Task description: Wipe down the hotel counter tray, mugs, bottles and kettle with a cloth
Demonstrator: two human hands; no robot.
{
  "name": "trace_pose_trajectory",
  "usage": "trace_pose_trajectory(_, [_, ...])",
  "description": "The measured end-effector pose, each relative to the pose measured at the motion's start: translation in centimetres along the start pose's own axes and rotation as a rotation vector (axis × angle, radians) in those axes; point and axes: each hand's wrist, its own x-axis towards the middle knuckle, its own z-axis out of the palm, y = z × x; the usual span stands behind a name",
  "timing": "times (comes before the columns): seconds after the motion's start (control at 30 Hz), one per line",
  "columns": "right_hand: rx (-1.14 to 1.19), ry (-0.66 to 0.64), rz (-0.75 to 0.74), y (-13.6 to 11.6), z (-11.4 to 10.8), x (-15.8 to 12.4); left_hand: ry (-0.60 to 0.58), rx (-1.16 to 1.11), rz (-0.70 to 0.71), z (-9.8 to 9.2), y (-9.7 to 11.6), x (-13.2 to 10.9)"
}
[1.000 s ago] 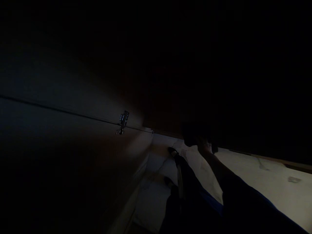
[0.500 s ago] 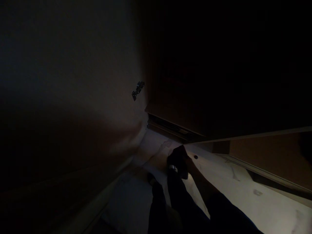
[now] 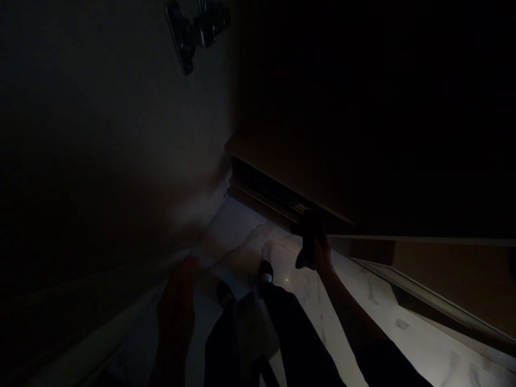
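The scene is very dark. My right hand (image 3: 313, 244) reaches forward at the front edge of a low wooden shelf (image 3: 278, 172) inside a cabinet, its fingers curled round a dark thing I cannot make out. My left hand (image 3: 177, 301) is a reddish blur low at the left, close to the inner face of the open cabinet door (image 3: 100, 161); its fingers do not show. My dark trouser legs and shoes (image 3: 266, 271) stand on the pale marble floor (image 3: 363, 306) below.
A metal hinge (image 3: 197, 27) sits on the open door at the top left. Another brown panel (image 3: 451, 274) runs along the right above the floor. The cabinet interior above the shelf is black.
The view has tilted down and closer to the cabinet. My right hand has moved up from near my feet to the shelf edge. The blurred left arm has come into view.
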Motion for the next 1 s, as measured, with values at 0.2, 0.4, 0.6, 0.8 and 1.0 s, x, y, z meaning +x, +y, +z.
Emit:
trace_pose_trajectory(0.2, [-0.151, 0.175, -0.218, -0.3, 0.8, 1.9, -0.173, -0.225, -0.079, 10.3, -7.6, 6.5])
trace_pose_trajectory(0.4, [-0.378, 0.127, -0.464, -4.2, 7.4, 11.4, -0.264, -0.308, -0.156, 15.9, -15.4, 10.9])
trace_pose_trajectory(0.6, [-0.785, 0.048, -0.883, -13.0, 17.8, 13.8, -0.259, -0.233, -0.098, 17.8, -20.2, 18.1])
trace_pose_trajectory(0.8, [-0.864, -0.055, -1.096, -15.4, 22.1, 13.7, -0.288, -0.176, -0.075, 18.8, -21.1, 23.3])
trace_pose_trajectory(1.0, [-0.955, -0.117, -0.912, -9.2, 16.5, 11.9, -0.347, -0.198, -0.129, 17.0, -21.7, 24.6])
